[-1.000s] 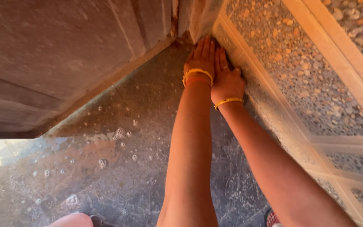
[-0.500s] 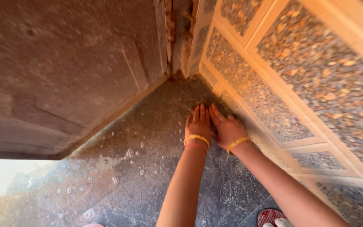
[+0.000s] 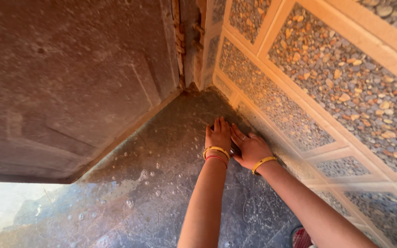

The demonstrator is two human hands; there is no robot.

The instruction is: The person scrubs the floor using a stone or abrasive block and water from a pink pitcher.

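Wet stone floor (image 3: 161, 183) bears 2 flat, open-gripped hands, left (image 3: 218, 137) and right (image 3: 250, 149), beside pebbled wall tiles (image 3: 299, 78).

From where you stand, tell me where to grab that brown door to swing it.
Take the brown door by its free edge, farthest from the rusty hinges, coming from the wet floor side. No handle shows on this flat face, and that edge stands clear, so a grip can probably wrap around it.

Both arms outstretched, left hand (image 3: 218, 136) and right hand (image 3: 250, 148) flat, side by side, fingers extended.
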